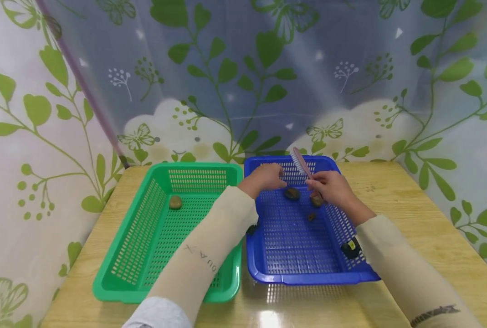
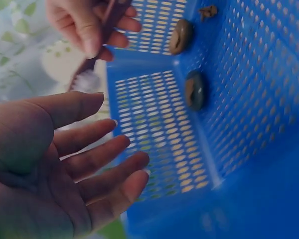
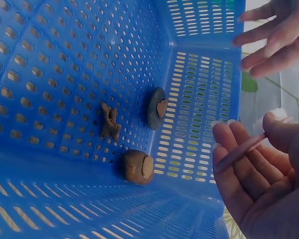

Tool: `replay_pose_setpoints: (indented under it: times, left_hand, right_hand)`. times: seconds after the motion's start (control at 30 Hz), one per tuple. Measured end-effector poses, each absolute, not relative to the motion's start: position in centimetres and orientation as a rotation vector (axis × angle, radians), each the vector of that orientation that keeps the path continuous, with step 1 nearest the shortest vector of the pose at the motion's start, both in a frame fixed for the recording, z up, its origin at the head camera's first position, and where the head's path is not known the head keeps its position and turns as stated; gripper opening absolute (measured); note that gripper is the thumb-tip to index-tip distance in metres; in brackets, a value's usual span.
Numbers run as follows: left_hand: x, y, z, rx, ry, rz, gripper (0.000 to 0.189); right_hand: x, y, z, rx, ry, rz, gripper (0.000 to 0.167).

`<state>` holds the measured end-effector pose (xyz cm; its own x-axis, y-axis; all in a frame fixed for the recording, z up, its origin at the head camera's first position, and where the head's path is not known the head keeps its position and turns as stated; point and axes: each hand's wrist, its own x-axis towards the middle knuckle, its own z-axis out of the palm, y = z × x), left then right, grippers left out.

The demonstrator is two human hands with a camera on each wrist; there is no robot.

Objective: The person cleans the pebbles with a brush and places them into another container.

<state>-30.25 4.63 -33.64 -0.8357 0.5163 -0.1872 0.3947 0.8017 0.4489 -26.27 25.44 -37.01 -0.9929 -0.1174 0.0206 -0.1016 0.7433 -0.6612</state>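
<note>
My right hand [image 1: 331, 186] pinches the handle of a pink hairbrush [image 1: 302, 164] above the back right of the blue basket [image 1: 309, 279]. White bristles on the brush face left in the head view. Facing it, my left hand [image 1: 268, 176] hovers over the basket's back left part, its fingers spread and holding nothing. In the left wrist view this left hand [image 2: 65, 164] shows its palm, apart from the brush. Below the hands, inside the basket, lie a dark stone [image 3: 157, 108], a brown stone [image 3: 138, 167] and a small jagged brown piece [image 3: 109, 123].
A green basket [image 1: 167, 168] stands to the left, close beside the blue one, with a tan stone [image 1: 175, 202] inside. Both sit on a wooden table [image 1: 407, 205]. A patterned curtain [image 1: 235, 91] hangs behind. A dark object with a yellow patch [image 1: 351, 247] shows beside the right sleeve.
</note>
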Motion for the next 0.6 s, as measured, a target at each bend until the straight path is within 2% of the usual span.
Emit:
replay_pose_setpoints:
  times: [0.27,0.6]
  left_hand:
    - [-31.4,6.7,-36.0,0.519,2.670,0.714,0.038]
    - [-31.0,8.7,-39.0,0.512,2.649,0.594,0.046]
  right_hand:
    - [-26.9,25.1,-36.6,-0.227,2.919,-1.117,0.034]
    - [-26.4,25.5,-37.1,-0.223,2.865,-1.132,0.036]
